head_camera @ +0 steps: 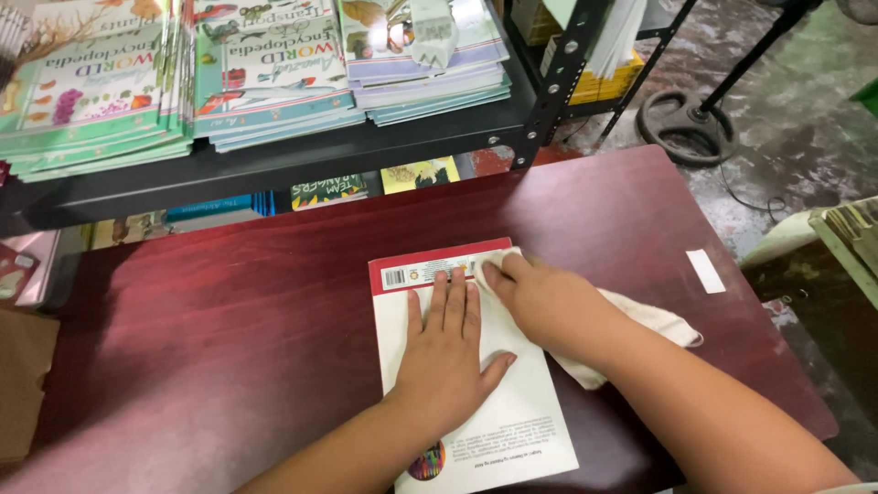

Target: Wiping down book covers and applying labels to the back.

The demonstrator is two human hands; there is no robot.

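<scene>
A thin book (512, 425) lies back cover up on the dark red table (229, 320); the cover is white with a red band along its far edge. My left hand (446, 352) presses flat on the cover, fingers spread toward the red band. My right hand (540, 302) rests on the book's far right corner and holds a cream-white cloth (649, 322) under its fingers. The cloth trails out to the right over the table beneath my wrist.
A black metal shelf (302, 151) behind the table carries stacks of colourful books (265, 78), with more books below. A white label strip (705, 271) sticks to the table's right side. A round black stand base (686, 128) sits on the floor; a wooden object (846, 238) is at right.
</scene>
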